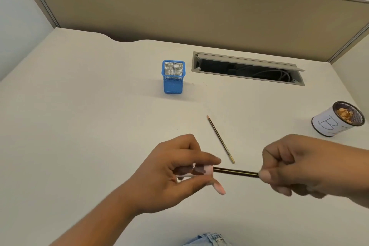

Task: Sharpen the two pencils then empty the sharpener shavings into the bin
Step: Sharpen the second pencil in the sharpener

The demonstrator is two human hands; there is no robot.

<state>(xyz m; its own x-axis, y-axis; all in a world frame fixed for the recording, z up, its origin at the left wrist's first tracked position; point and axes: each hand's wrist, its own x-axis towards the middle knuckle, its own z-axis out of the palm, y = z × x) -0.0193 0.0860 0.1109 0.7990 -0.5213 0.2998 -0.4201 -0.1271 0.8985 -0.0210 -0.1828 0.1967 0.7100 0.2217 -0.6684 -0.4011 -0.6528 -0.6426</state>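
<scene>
My left hand [175,171] grips a small pink-and-white sharpener [197,171] above the near part of the desk. A dark striped pencil [235,172] runs from the sharpener's mouth to the right, its tip hidden inside. My right hand [295,166] pinches that pencil's far end between thumb and fingers. A second pencil [220,139] lies loose on the desk just beyond the hands, its sharp point aimed away from me. The bin [335,122], a mesh cup wrapped in white paper with a letter B, stands at the right with shavings inside.
A blue mesh pencil holder [173,77] stands upright at the middle of the white desk [89,116]. Behind it to the right is an open cable slot [247,69]. Beige partition walls close the desk at the back and right.
</scene>
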